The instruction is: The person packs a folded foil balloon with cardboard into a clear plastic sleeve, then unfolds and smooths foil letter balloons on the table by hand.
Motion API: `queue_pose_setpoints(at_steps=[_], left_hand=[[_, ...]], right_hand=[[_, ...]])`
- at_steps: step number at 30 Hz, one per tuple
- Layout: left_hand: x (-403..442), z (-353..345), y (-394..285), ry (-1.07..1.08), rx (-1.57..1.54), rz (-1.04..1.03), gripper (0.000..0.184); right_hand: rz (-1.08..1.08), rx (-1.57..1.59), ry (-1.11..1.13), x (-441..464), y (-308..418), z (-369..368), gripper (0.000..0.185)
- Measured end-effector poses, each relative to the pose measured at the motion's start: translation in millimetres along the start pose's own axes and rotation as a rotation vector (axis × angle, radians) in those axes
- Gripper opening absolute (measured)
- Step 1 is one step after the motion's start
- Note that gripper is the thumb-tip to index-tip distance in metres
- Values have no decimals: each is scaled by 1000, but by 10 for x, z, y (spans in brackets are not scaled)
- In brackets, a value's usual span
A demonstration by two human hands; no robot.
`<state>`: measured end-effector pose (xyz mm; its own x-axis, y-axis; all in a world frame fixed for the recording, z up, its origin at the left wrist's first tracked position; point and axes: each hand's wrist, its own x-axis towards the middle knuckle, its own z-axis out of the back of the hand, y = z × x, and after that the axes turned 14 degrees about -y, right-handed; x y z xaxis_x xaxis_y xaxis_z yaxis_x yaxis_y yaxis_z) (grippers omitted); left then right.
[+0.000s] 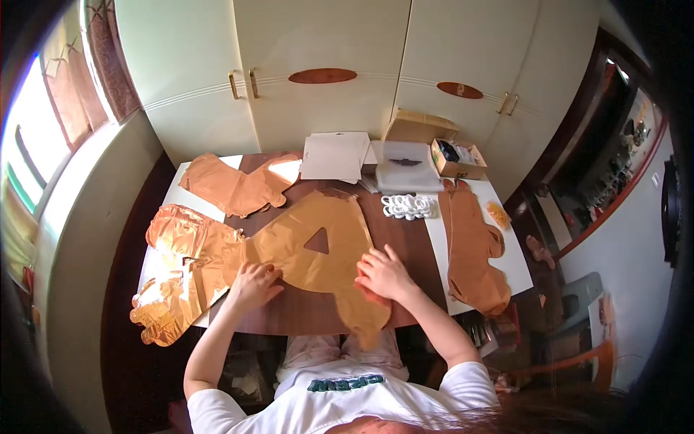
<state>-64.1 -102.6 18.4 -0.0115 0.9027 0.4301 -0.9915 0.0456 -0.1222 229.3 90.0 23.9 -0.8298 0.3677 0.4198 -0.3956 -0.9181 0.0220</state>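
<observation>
1. Head view: the step in hand looks like flattening or squaring up the gold foil shape with the triangular hole. It's mid-table, its lower tail hanging past the near edge.
2. Left hand is on the foil's left side, fingers curled. Can't tell if they're pinching it or just pressing.
3. Right hand is at the right edge, fingers a bit spread. Grip underneath? Can't tell, sorry.
4. Any next move calls for a light touch imo, both sides kept even so that thin stuff doesn't crease.
5. Counts: four big foil shapes as far as I can make out, so the gold one plus a shiny crumpled one, one far left and one far right. Then one bunch of white loops, one small open box, one yellowish bit. Card stack: can't count the sheets.
</observation>
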Motion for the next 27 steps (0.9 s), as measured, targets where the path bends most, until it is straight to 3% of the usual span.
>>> queue_pose_setpoints(at_steps=[5, 12, 16, 18, 21, 27], left_hand=[[-6, 8, -428, -55, -50, -59, 42], [-95, 81, -607, 6, -78, -14, 43], [-109, 127, -658, 10, -97, -18, 42], [-140, 118, -662, 7, -119, -14, 42], [-84, 173, -697, 12, -125, -13, 44], [92, 149, -819, -7, -138, -104, 40]], right_hand=[[-100, 167, 76, -140, -77, -54, 53], [-159, 170, -49, -402, -348, 92, 52], [-533, 220, -287, -808, -1342, 39, 52], [-637, -24, -303, -1036, -1738, 89, 57], [-769, -193, -124, -1294, -1994, 60, 60], [-763, -141, -205, -1351, -1940, 81, 47]])
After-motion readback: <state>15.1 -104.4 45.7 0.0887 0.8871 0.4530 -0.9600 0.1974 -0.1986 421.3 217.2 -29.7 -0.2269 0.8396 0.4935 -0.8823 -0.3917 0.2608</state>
